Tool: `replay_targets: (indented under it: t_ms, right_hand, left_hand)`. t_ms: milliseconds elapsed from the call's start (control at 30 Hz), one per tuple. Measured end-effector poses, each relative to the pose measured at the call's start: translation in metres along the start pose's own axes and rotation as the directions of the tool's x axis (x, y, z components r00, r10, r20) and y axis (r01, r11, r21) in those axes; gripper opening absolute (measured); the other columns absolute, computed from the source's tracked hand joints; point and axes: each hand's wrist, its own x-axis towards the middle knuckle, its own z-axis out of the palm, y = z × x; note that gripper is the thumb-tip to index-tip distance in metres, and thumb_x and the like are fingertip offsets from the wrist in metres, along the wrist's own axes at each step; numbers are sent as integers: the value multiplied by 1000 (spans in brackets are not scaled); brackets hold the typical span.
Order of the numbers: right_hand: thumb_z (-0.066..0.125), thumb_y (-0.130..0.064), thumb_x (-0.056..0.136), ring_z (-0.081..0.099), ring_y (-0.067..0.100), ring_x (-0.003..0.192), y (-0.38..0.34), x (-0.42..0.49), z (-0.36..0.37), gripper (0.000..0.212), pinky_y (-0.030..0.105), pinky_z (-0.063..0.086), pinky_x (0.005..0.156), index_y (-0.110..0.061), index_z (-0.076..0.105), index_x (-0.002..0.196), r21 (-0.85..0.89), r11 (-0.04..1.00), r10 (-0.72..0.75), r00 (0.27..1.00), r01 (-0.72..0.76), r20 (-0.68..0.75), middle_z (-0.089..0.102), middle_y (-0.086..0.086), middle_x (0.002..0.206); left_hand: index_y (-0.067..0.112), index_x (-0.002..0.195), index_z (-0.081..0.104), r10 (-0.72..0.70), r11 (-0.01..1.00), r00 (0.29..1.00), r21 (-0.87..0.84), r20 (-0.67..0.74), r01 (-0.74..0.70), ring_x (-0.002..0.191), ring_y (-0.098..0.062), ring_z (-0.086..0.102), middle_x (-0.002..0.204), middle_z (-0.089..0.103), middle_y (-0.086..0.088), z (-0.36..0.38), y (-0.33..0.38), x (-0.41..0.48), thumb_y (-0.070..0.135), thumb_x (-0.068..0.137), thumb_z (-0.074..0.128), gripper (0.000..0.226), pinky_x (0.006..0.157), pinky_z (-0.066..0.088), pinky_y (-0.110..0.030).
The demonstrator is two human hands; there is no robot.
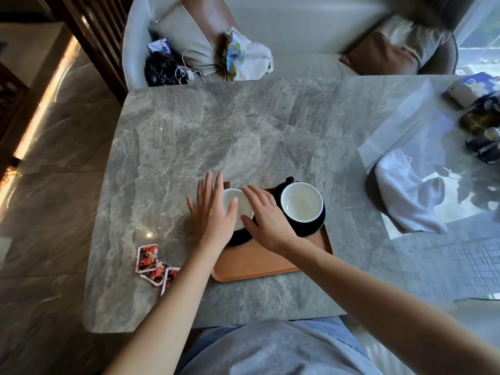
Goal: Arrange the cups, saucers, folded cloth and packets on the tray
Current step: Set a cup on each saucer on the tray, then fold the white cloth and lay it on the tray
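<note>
An orange-brown tray (270,262) lies on the grey marble table near me. On it stand two cups, black outside and white inside, each on a black saucer. The right cup (301,203) sits on its saucer (311,230) at the tray's far right corner. The left cup (239,209) sits on its saucer (238,240) at the tray's far left, between my hands. My left hand (213,212) lies against its left side, fingers spread, thumb over the rim. My right hand (266,216) grips its right side. Red packets (151,263) lie left of the tray. A crumpled white cloth (405,193) lies far right.
A small box and dark bottles (484,125) stand at the table's right edge. Beyond the far edge is a sofa with cushions, bags (243,55) and a charger cable. The table's left edge (108,185) drops to a shiny stone floor.
</note>
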Motion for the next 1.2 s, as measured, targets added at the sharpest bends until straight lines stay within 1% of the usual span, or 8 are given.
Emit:
replay_targets:
  t_ms: [167, 433, 633, 800, 967, 1067, 1133, 1200]
  right_hand:
    - [43, -36, 94, 2, 20, 148, 21, -13, -24, 62, 45, 12, 119, -26, 15, 149, -83, 993, -90, 996, 88, -19, 10, -2, 160]
    - [41, -37, 94, -9, 19, 148, 115, -63, -96, 66, 51, -1, 118, -32, 6, 150, -162, 987, 11, 1000, -9, 8, -4, -5, 161]
    - [41, -42, 94, -9, 19, 148, 209, -103, -144, 69, 51, 0, 118, -34, 1, 149, -224, 969, 104, 994, -106, -23, -5, -4, 161]
    - [41, -43, 94, -3, 19, 148, 273, -127, -175, 65, 52, 6, 119, -32, 9, 149, -202, 959, 190, 980, -199, -66, 2, -5, 161]
    - [42, -44, 93, 2, 23, 148, 325, -142, -196, 67, 50, 9, 118, -28, 9, 150, -197, 950, 236, 970, -243, -59, 2, 0, 161]
    - [54, -35, 90, 15, 26, 146, 349, -141, -196, 70, 40, 18, 116, -15, 20, 148, 10, 935, 352, 929, -353, -113, 16, 10, 158]
    - [61, -25, 87, 31, 30, 138, 359, -136, -196, 66, 32, 27, 108, -6, 30, 143, 283, 848, 499, 855, -448, -141, 33, 15, 149]
    - [64, -17, 84, 47, 32, 122, 369, -130, -197, 59, 24, 33, 93, -2, 38, 135, 454, 753, 600, 781, -477, -173, 48, 17, 132]
  left_hand:
    - [27, 149, 9, 54, 994, 998, 93, 11, -55, 147, -17, -6, 160, 1, 0, 15, 42, -10, 33, 94, 40, 63, 116, -8, -50]
    - [24, 149, 5, 62, 990, 995, 123, 77, -71, 147, -20, -11, 160, -4, -1, 76, 133, -29, 41, 95, 39, 67, 116, -6, -49]
    - [28, 149, -1, 136, 978, 971, 127, 195, -163, 146, -17, -16, 160, -8, 3, 152, 213, -33, 44, 94, 38, 69, 116, -9, -48]
    - [28, 149, 0, 195, 952, 937, 174, 291, -252, 146, -17, -12, 160, -6, 2, 210, 273, -38, 45, 93, 41, 72, 116, -10, -48]
    - [29, 149, -3, 237, 931, 854, 143, 463, -336, 146, -11, -11, 160, -5, 7, 252, 308, -41, 42, 94, 38, 69, 117, -11, -46]
    - [31, 148, -1, 182, 938, 787, 135, 589, -318, 146, -8, 0, 160, 9, 7, 273, 313, -36, 43, 94, 38, 67, 114, -14, -49]
    - [31, 149, 2, 114, 950, 751, 150, 650, -275, 146, -7, 6, 158, 15, 7, 283, 310, -33, 42, 93, 39, 67, 114, -14, -52]
    - [29, 149, 5, 53, 951, 721, 186, 691, -248, 145, -6, 9, 157, 20, 7, 289, 304, -32, 42, 92, 40, 68, 114, -12, -53]
